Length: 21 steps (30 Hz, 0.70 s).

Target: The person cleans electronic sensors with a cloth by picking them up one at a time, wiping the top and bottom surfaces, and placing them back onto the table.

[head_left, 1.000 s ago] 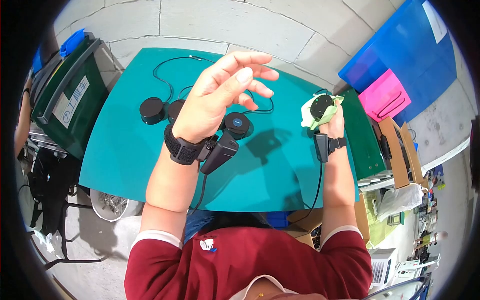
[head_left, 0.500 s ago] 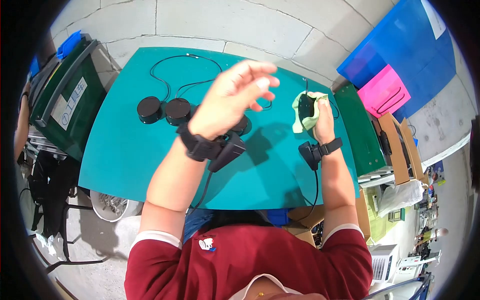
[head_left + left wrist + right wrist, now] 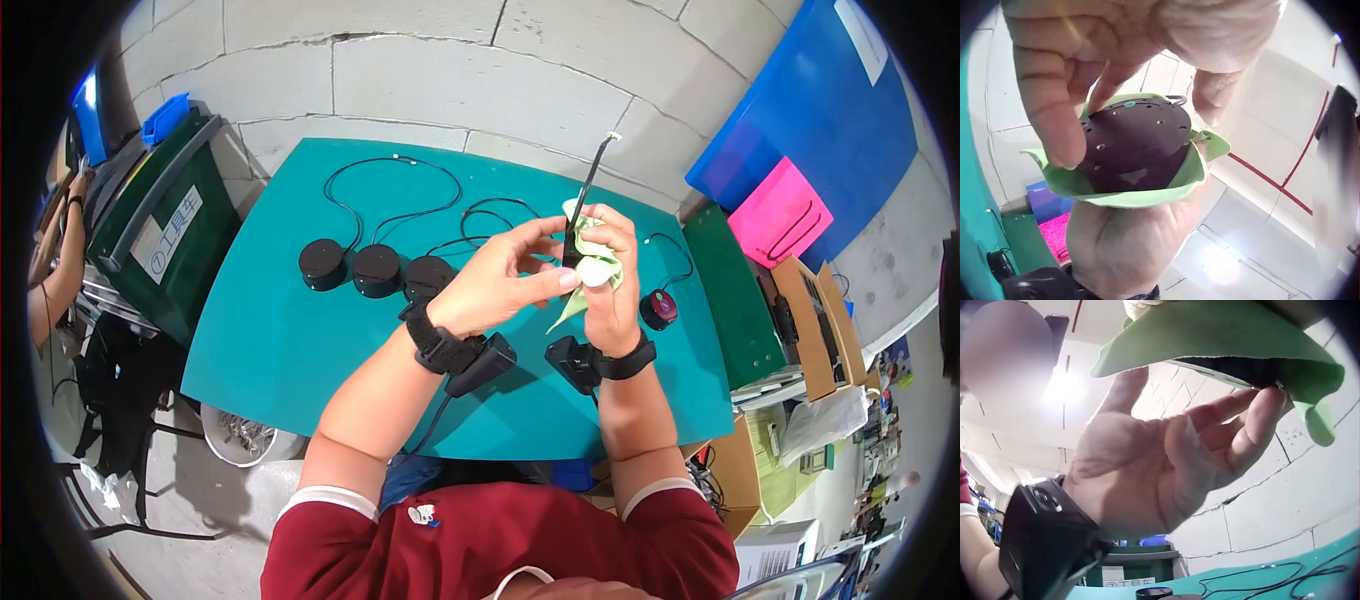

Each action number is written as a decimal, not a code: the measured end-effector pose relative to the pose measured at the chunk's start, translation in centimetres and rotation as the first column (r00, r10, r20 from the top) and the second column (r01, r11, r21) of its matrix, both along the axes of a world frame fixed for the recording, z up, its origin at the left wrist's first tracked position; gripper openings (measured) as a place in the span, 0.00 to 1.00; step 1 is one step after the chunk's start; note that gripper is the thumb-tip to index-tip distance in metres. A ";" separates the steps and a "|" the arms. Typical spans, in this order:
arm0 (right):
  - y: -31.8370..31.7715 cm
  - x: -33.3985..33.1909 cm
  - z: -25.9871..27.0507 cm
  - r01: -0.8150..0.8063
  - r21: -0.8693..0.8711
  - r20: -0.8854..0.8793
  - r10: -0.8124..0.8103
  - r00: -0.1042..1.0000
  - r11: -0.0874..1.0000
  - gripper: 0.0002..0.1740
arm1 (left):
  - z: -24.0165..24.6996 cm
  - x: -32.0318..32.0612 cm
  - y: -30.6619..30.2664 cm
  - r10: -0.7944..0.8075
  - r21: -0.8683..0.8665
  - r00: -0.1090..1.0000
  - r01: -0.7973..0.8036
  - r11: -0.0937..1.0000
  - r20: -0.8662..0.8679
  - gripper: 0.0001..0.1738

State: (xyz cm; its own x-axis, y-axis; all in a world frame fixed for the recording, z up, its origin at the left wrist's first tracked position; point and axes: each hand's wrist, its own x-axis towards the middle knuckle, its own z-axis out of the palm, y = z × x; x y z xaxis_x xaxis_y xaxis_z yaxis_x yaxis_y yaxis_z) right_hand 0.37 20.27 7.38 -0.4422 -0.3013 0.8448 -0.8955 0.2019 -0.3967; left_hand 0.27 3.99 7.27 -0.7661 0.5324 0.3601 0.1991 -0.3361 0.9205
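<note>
In the head view, my right hand (image 3: 612,285) grips a light green cloth (image 3: 597,262) wrapped against a black round disc (image 3: 570,250), which stands on edge with its cable rising. My left hand (image 3: 500,280) pinches the disc from the left between thumb and fingers. The left wrist view shows the disc's dotted face (image 3: 1138,147) lying in the cloth (image 3: 1122,199), with left fingers at its rim and the right palm underneath. From the right wrist, the cloth (image 3: 1210,337) covers much of the disc, and left fingertips (image 3: 1266,412) touch its edge.
Black discs (image 3: 323,264) with cables stand in a row at the left of the green table (image 3: 290,370). Another disc (image 3: 659,309) lies near the right edge. Behind are a block wall, a pink bag (image 3: 780,212) and a blue panel; a green cart (image 3: 165,215) stands left.
My left hand has moved right and taken hold of the disc. The right hand has moved left and lower with cloth and disc, and the disc near the right edge now shows.
</note>
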 end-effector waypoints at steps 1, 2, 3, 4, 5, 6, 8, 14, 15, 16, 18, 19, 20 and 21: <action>-0.2 0.0 -0.4 -0.037 -0.108 0.084 0.047 0.995 0.993 0.17 | 0.0 0.1 0.1 0.072 0.006 0.994 -0.072 0.997 -0.083 0.41; -0.5 0.1 -0.8 -0.061 -0.218 0.162 0.097 0.982 0.974 0.17 | -0.1 0.2 0.2 0.169 -0.060 0.977 -0.178 0.982 -0.133 0.42; -0.7 0.1 -0.9 -0.100 -0.298 0.236 0.175 0.956 0.949 0.16 | -0.2 0.3 0.2 0.148 -0.069 0.980 -0.157 0.985 -0.130 0.42; -0.9 0.1 -1.0 -0.182 -0.430 0.299 0.330 0.896 0.884 0.15 | -0.1 0.4 0.3 0.267 -0.097 0.905 -0.315 0.944 -0.331 0.42; -1.2 0.1 -1.0 -0.247 -0.558 0.327 0.484 0.812 0.792 0.14 | 0.0 0.5 0.3 0.360 -0.083 0.771 -0.468 0.880 -0.524 0.42; -1.8 0.4 -0.7 -0.184 -0.670 0.343 0.520 0.782 0.719 0.13 | 0.0 0.5 0.4 0.400 -0.061 0.584 -0.612 0.788 -0.706 0.45; -1.1 0.1 -0.4 -0.210 -0.706 0.361 0.598 0.716 0.677 0.13 | 0.4 0.3 0.4 0.355 -0.049 0.483 -0.643 0.765 -0.800 0.45; -0.4 0.2 -1.0 -0.108 -0.601 0.446 0.444 0.777 0.792 0.16 | -0.8 -0.2 1.2 0.323 -0.096 0.580 -0.575 0.812 -0.748 0.48; -0.6 0.2 -1.1 -0.115 -0.603 0.446 0.453 0.772 0.789 0.16 | -1.0 -0.2 1.3 0.326 -0.099 0.579 -0.583 0.806 -0.748 0.48; -0.8 0.1 -1.1 -0.076 -0.481 0.361 0.277 0.891 0.873 0.17 | -1.0 -0.3 1.5 0.320 -0.088 0.768 -0.436 0.896 -0.554 0.46; -0.9 0.0 -1.4 0.032 -0.308 0.198 0.031 0.980 0.951 0.19 | -1.5 -0.5 1.5 0.175 0.006 0.955 -0.178 0.984 -0.238 0.38; -0.9 -0.1 -1.3 0.024 -0.309 0.199 0.040 0.979 0.951 0.19 | -1.4 -0.6 1.4 0.183 0.004 0.954 -0.187 0.982 -0.237 0.38; -0.8 -0.2 -1.3 0.122 -0.168 0.067 -0.112 0.991 0.978 0.20 | -1.4 -0.6 1.3 0.108 0.051 0.988 -0.102 0.993 -0.112 0.35; -0.6 -0.2 -1.2 0.239 -0.039 -0.088 -0.242 0.966 0.970 0.21 | -1.4 -0.7 1.2 0.021 0.111 1.000 -0.022 0.994 0.009 0.33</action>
State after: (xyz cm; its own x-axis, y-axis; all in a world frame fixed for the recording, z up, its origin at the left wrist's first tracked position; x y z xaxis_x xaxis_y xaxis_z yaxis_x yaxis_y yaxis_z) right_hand 0.18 19.66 6.16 -0.4189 -0.1709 0.8918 -0.8547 0.4058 -0.3237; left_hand -0.43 5.17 5.89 -0.7801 0.4726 0.4099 0.2003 -0.4320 0.8794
